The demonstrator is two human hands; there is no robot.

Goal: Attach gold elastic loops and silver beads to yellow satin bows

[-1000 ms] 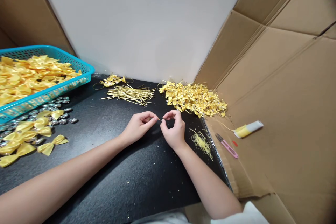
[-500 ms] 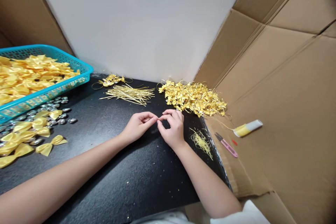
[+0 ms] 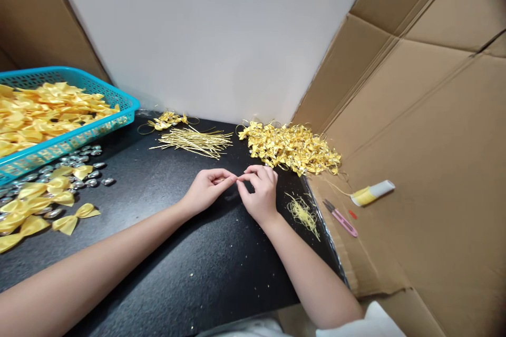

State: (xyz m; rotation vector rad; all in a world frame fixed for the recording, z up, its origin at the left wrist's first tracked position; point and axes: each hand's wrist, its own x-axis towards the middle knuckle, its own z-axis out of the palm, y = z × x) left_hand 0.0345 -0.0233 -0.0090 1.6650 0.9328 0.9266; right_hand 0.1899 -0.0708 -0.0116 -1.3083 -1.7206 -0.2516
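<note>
My left hand [image 3: 207,188] and my right hand [image 3: 259,192] meet at their fingertips over the middle of the black table [image 3: 177,253]. Both pinch a thin gold wire tie [image 3: 237,179] between thumb and forefinger; most of it is hidden by the fingers. Behind my hands lies a bundle of gold wire ties [image 3: 195,141]. A heap of finished gold bows [image 3: 292,148] sits just beyond my right hand.
A teal basket [image 3: 79,137] full of yellow satin bows stands at the left, with loose yellow bows [image 3: 43,205] and silver beads [image 3: 85,166] beside it. Cut gold scraps [image 3: 304,213], pink snips [image 3: 340,218] and a yellow-white tube [image 3: 371,193] lie at the right on cardboard.
My two hands have drawn together, closing the small gap between their fingertips. The view has shifted slightly; nothing else on the table has moved.
</note>
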